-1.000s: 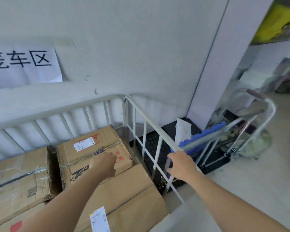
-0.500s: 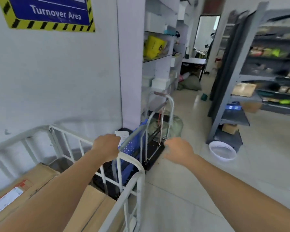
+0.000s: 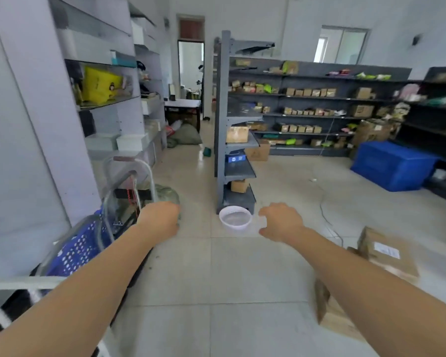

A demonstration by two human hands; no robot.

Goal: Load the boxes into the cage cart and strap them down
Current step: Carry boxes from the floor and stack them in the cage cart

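The room was bright and evenly lit, with soft daylight entering through a window [image 3: 341, 46] high on the far wall and an open doorway [image 3: 191, 65], both washed out nearly to white. A pale sheen lay on the floor tiles [image 3: 216, 274], and shadows were faint and diffuse. Motion blur smeared the whole frame, strongest on the cardboard boxes [image 3: 386, 253] at the lower right and on the white rail [image 3: 18, 283] at the lower left. Wide-angle distortion bent the shelving [image 3: 319, 99] and walls outward toward the edges. Fine detail stayed soft throughout.
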